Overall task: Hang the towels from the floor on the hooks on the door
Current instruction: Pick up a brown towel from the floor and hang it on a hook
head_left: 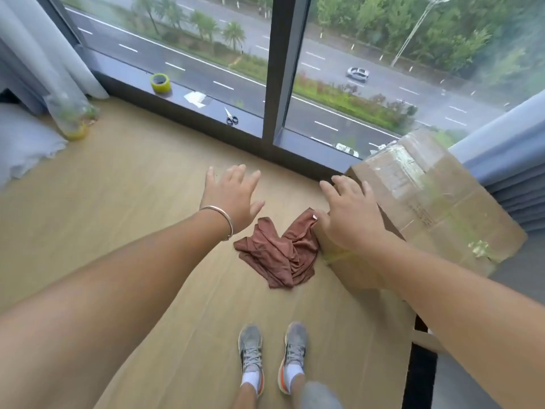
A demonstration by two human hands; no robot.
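A crumpled brown towel (280, 252) lies on the wooden floor in front of my feet, its right edge against a cardboard box. My left hand (233, 196) is stretched out above the floor, up and left of the towel, fingers spread and holding nothing. My right hand (348, 214) is stretched out too, fingers straight, seen over the box's near corner just right of the towel; I cannot tell whether it touches the box. No door or hooks are in view.
A large taped cardboard box (436, 208) stands at the right. A window sill (206, 107) ahead carries a yellow-green tape roll (160, 83), papers (196, 98) and scissors (230, 116). Curtains hang at both sides. A pillow (23, 143) and wrapped plant (70, 119) sit left.
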